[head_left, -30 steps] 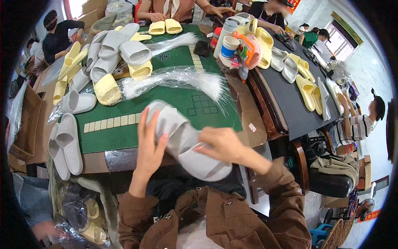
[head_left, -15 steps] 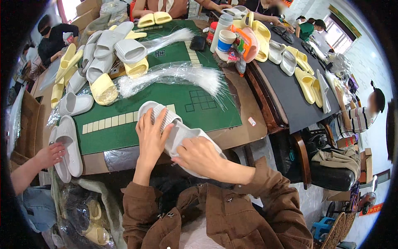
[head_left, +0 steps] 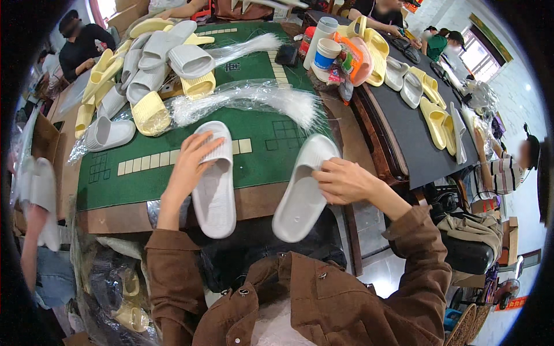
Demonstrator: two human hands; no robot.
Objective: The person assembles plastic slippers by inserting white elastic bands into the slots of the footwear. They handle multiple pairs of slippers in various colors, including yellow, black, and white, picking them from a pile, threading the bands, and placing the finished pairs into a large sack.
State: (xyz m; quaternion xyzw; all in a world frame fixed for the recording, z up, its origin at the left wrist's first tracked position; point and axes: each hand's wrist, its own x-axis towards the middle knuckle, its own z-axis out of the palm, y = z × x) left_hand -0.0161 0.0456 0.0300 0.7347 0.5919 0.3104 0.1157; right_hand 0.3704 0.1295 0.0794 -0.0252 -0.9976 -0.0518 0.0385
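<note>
Two light grey slippers with ribbed straps are apart from each other, toes pointing away from me, at the near edge of the green-topped table. My left hand grips the left slipper at its strap, its fingers lying across the ribs. My right hand has its fingers closed on the strap edge of the right slipper. Beyond them lies a bundle of thin clear strands in a plastic wrapper. What my right fingertips touch inside the strap is hidden.
A heap of grey and yellow slippers covers the table's far left. Cups and an orange package stand at the far right corner. More slippers lie on the dark table. At my left, another person's hand holds grey slippers.
The slippers, together before, are now spread apart, one in each of my hands. The co-worker on the left has lifted grey slippers off the table. The yellow pair at the far edge is gone from there.
</note>
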